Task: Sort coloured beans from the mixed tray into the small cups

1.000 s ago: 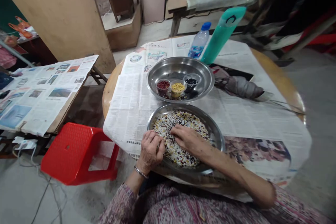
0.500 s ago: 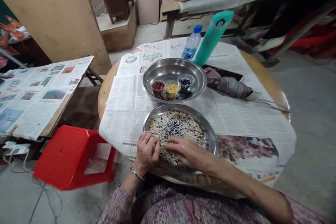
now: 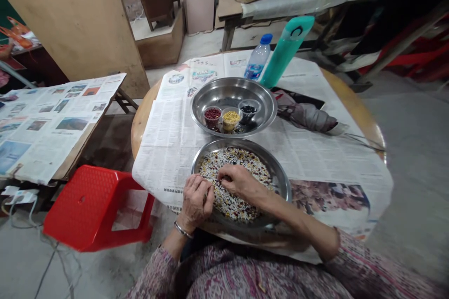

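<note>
In front of me a steel basin [image 3: 282, 175] holds a layer of mixed white grains and red, yellow and black beans [image 3: 242, 208]. My left hand [image 3: 197, 198] is curled closed at the basin's left rim; what its fingers enclose is hidden. Over the middle of the mix, my right hand [image 3: 239, 180] has its fingertips drawn together, and anything between them is too small to name. A second steel basin [image 3: 228, 88] behind carries a clear cup of red beans [image 3: 212, 115], one of yellow beans [image 3: 230, 117] and one of black beans [image 3: 249, 110].
Newspaper [image 3: 157, 140] covers the round table. Beyond the far basin stand a water bottle [image 3: 257, 58] and a leaning teal bottle [image 3: 287, 51]. A folded grey umbrella [image 3: 312, 117] lies to the right. A red stool [image 3: 84, 205] is at the left, near another newspaper-covered table [image 3: 52, 140].
My right hand moved toward me across the mix, then back up with its fingers drawn together. My left hand stays curled at the rim. The view has shifted slightly.
</note>
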Motion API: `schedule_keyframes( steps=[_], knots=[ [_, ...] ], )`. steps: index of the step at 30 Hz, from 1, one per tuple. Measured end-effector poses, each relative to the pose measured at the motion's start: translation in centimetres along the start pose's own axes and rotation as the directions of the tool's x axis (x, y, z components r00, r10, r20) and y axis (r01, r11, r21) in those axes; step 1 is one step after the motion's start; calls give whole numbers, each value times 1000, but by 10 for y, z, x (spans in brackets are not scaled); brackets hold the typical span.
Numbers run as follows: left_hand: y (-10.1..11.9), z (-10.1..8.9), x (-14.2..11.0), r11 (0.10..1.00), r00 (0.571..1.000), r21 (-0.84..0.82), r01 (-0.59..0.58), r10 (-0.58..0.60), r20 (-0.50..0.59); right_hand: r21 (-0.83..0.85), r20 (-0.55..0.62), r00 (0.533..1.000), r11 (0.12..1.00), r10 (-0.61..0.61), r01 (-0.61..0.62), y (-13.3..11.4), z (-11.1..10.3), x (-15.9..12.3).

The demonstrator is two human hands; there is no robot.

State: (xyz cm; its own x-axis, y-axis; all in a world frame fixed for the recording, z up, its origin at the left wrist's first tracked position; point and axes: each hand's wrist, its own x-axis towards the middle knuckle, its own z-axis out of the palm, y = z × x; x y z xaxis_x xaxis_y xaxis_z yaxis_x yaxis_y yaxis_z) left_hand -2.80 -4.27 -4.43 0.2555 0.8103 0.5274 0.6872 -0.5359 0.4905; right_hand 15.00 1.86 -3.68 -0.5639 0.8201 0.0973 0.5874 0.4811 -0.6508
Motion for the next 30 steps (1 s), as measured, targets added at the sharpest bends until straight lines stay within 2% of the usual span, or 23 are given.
schedule_keyframes(
  steps=[2, 4, 6, 8, 11, 14, 18, 21, 24, 27, 30],
  knots=[
    [0, 0, 0, 1000, 1000, 1, 3, -3, -16, 48, -4, 997, 996, -79, 79, -1, 1, 12],
    [0, 0, 0, 1000, 999, -7, 3, -4, -43, 17, 37, 975, 976, -219, 218, -4, 3, 23],
    [1, -1, 1, 1000, 998, -22, 0, -2, -61, -76, 81, 938, 937, -336, 342, -7, 1, 31],
    [1, -1, 2, 1000, 998, -31, -2, 0, -63, -200, 103, 922, 900, -374, 387, -5, -4, 37],
    [1, -1, 1, 1000, 998, -28, 1, -3, -58, -346, 113, 943, 877, -314, 333, 7, -18, 35],
    [1, -1, 0, 1000, 999, -27, 11, -12, -51, -429, 82, 981, 882, -177, 195, 28, -32, 20],
    [2, -2, -1, 999, 999, -35, 18, -19, -41, -407, -13, 999, 913, -49, 40, 46, -40, -13],
    [2, -2, 0, 999, 999, -40, 20, -22, -33, -276, -47, 997, 960, -64, 48, 36, -31, -35],
    [1, -2, 1, 999, 1000, -40, 12, -13, -28, -220, -25, 996, 973, -83, 76, 11, -15, -41],
    [1, -2, 1, 999, 1000, -33, 3, -4, -29, -213, 59, 997, 975, -54, 66, -7, -6, -30],
    [0, -1, 1, 999, 999, -31, -6, 5, -33, -199, 62, 998, 980, 9, 4, -6, -8, -11]
  ],
)
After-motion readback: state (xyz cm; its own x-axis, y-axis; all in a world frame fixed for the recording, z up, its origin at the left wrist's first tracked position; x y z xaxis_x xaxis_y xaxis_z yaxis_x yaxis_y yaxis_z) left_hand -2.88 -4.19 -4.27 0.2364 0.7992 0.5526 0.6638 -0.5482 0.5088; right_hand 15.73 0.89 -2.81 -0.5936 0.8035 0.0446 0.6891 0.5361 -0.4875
